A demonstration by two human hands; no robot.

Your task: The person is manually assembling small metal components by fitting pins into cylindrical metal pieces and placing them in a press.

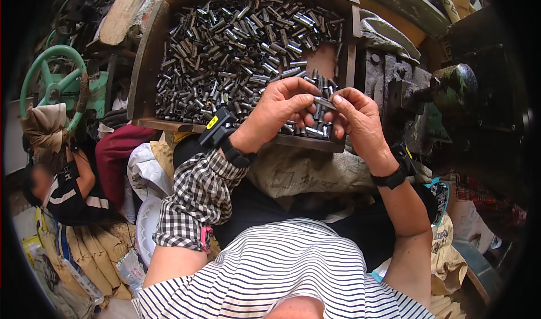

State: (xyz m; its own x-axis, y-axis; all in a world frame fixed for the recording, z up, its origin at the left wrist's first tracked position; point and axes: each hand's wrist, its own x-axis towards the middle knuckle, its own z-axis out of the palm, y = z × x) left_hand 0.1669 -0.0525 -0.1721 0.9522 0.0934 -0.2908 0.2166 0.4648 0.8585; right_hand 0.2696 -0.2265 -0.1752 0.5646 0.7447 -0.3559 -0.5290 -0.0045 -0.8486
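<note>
Between the fingertips of both hands is a small grey metal tube, held level above the near right part of a wooden tray. My left hand pinches one end between thumb and fingers. At the other end, my right hand has its thumb and index finger closed on the tube. Heaped in the tray lie many short, shiny and dark metal tubes. Several of these tubes lie directly below my fingers, partly hidden by them. A patch of brown tray bottom shows just beyond my hands.
A dark, greasy machine stands close on the right. To the left is a green handwheel, with another person below it. A pale sack lies under the tray's near edge. A white basin sits beside my left arm.
</note>
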